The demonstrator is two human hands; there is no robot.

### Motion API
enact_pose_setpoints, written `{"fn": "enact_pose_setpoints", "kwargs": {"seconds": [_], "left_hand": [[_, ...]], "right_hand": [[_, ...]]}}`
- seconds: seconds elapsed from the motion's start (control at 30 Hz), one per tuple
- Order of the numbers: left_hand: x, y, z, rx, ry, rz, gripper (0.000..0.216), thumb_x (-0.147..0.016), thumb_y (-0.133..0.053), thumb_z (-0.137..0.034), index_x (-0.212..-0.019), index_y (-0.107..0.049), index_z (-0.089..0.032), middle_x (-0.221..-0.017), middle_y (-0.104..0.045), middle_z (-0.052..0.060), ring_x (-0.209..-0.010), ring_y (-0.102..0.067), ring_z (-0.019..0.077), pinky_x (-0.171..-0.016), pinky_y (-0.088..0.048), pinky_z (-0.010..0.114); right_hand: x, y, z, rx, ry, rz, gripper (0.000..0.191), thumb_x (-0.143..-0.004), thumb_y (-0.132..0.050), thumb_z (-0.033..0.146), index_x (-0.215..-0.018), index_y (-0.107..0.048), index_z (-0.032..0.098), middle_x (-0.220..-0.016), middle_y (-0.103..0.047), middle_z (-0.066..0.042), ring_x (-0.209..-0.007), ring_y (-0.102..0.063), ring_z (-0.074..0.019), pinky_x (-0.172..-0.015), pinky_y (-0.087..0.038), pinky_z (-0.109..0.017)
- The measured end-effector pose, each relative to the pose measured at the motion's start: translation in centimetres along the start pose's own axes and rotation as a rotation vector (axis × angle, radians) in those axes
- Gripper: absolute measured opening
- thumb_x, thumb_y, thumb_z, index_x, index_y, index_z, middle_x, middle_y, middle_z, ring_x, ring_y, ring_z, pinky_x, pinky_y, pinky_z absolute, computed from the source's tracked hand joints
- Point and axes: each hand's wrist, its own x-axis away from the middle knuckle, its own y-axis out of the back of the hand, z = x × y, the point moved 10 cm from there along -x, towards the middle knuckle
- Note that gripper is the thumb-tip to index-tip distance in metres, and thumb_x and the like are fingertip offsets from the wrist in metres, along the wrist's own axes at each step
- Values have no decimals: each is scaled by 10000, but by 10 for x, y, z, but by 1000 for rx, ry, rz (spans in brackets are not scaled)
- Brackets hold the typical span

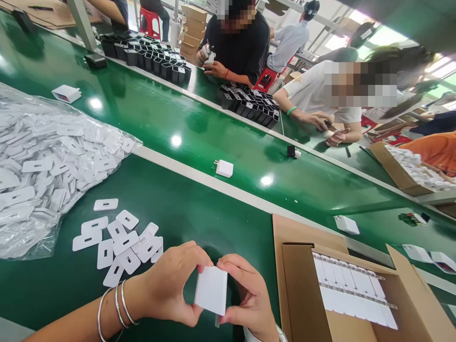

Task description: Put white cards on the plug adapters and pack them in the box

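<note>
A white plug charger (211, 290) is held between my two hands over the green work surface. My left hand (174, 284) pinches its left side with thumb and index finger. On the opposite side, my right hand (249, 294) grips it with fingers above and thumb below. A metal prong shows under the charger's lower edge. Several flat white cover plates (125, 243), each with a small slot, lie loosely to the left of my hands. Behind them, a clear plastic bag (64, 166) is full of similar plates.
An open cardboard box (302, 285) with rows of white chargers stands to my right. Beyond the pale rail runs a green conveyor belt (199, 128) carrying a white charger (224, 168) and other parts. Across it, people work beside groups of black housings (249, 107).
</note>
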Motion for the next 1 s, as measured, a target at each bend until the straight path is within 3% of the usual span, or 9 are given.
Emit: {"fn": "enact_pose_setpoints", "kwargs": {"seconds": [0.2, 0.33, 0.43, 0.53, 0.63, 0.73, 0.87, 0.93, 1.0], "left_hand": [[2, -10, 0, -61, -29, 65, 514, -536, -621, -161, -975, -363, -232, -857, -627, 21, -653, -551, 177, -582, -417, 274], [3, -21, 3, -122, 1, 147, 489, -533, -610, -152, -973, -406, -218, -827, -614, 20, -660, -560, 192, -570, -423, 282], [6, -20, 20, 12, 229, 107, 436, -540, -634, -178, -922, -429, -224, -797, -584, -4, -615, -510, 153, -554, -413, 272], [15, -17, 39, 362, 494, -16, 392, -539, -644, -190, -823, -377, -236, -818, -574, -18, -589, -450, 103, -533, -405, 237], [16, -13, 40, 627, 555, -124, 370, -574, -632, -187, -766, -321, -244, -815, -599, -26, -631, -496, 99, -547, -417, 214], [17, -15, 35, 638, 527, -110, 325, -630, -631, -159, -769, -349, -239, -851, -650, -14, -669, -549, 109, -562, -433, 211], [28, -48, 25, 690, 430, 152, 370, -657, -732, -224, -923, -475, -241, -1021, -704, 46, -833, -642, 182, -633, -508, 249], [39, -66, 25, 669, 424, 262, 481, -656, -752, -257, -1066, -500, -261, -1100, -706, 67, -938, -656, 219, -648, -535, 255], [48, -72, 28, 557, 429, 271, 461, -690, -722, -291, -1109, -529, -279, -1088, -719, 57, -910, -668, 213, -647, -550, 249]], "right_hand": [[-1, -4, 1, -15, 5, 42, 614, -592, -789, 543, -1163, -651, 366, -913, -667, -43, -792, -603, -221, -707, -502, -344], [-1, -10, -9, -2, -97, 113, 571, -601, -785, 543, -1122, -679, 336, -919, -656, -45, -803, -591, -213, -732, -488, -335], [1, -6, -21, -160, -191, -11, 569, -587, -768, 592, -1068, -709, 294, -925, -654, -60, -831, -589, -223, -738, -498, -336], [4, -6, -36, -494, -274, -211, 726, -503, -786, 632, -1137, -673, 297, -956, -678, -59, -818, -623, -216, -722, -526, -320], [6, -23, -40, -594, -334, -255, 747, -460, -867, 504, -1150, -661, 304, -1016, -717, -55, -869, -664, -223, -810, -540, -340], [23, -28, -31, -497, -341, -350, 636, -549, -863, 400, -1140, -665, 267, -1109, -714, -84, -1000, -668, -262, -917, -524, -409], [81, 4, 15, -310, -260, -532, 631, -623, -824, 262, -1216, -611, 302, -1170, -695, -95, -1063, -663, -279, -935, -538, -423], [117, 36, 46, -229, -307, -594, 633, -625, -819, 272, -1223, -611, 290, -1185, -684, -124, -1066, -660, -304, -914, -554, -430], [160, 84, 73, -107, -462, -744, 569, -654, -802, 303, -1196, -630, 277, -1227, -658, -140, -1063, -659, -298, -905, -558, -421]]}}
